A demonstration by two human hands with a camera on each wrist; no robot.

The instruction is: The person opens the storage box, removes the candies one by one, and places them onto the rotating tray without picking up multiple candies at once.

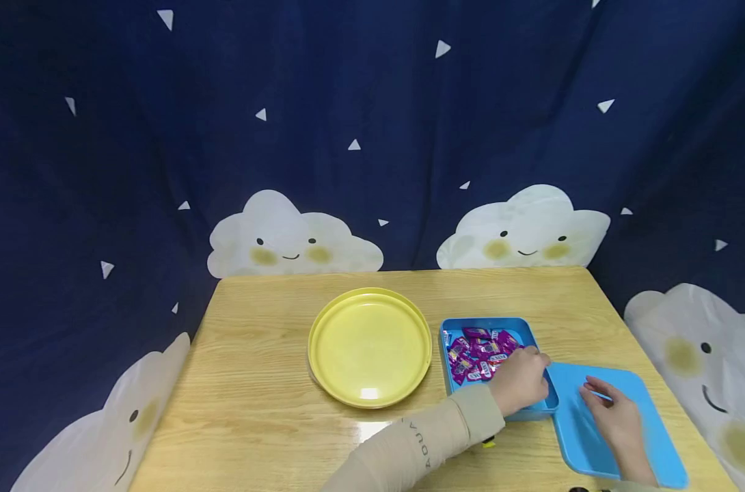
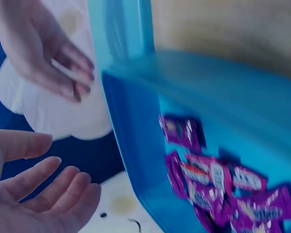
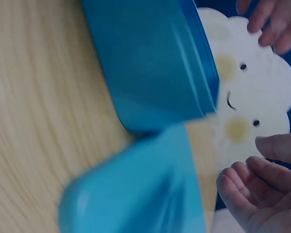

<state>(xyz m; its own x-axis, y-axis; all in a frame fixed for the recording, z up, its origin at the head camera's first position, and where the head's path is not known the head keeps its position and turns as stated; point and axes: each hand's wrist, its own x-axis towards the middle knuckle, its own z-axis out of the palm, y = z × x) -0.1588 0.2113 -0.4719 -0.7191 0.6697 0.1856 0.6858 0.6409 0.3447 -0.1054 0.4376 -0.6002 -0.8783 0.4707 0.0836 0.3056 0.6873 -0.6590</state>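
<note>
A blue plastic box (image 1: 480, 322) on the table holds several purple-wrapped candies (image 1: 476, 350), also seen as a loose candy pile (image 2: 223, 194) in the left wrist view. My left hand (image 1: 521, 381) is over the box's right side in the head view. Its fingers are loosely bent with nothing between them in the left wrist view. A flat blue lid (image 1: 646, 403) lies right of the box, close to its side. Above that lid is my right hand (image 1: 615, 418), fingers relaxed and bare in the right wrist view.
Left of the box stands a round yellow tray (image 1: 370, 348) on the wooden table (image 1: 249, 396). A small black and yellow thing (image 1: 489, 443), mostly hidden, shows beneath the left sleeve. Behind the table hangs a dark blue curtain (image 1: 311, 75) with cloud pictures.
</note>
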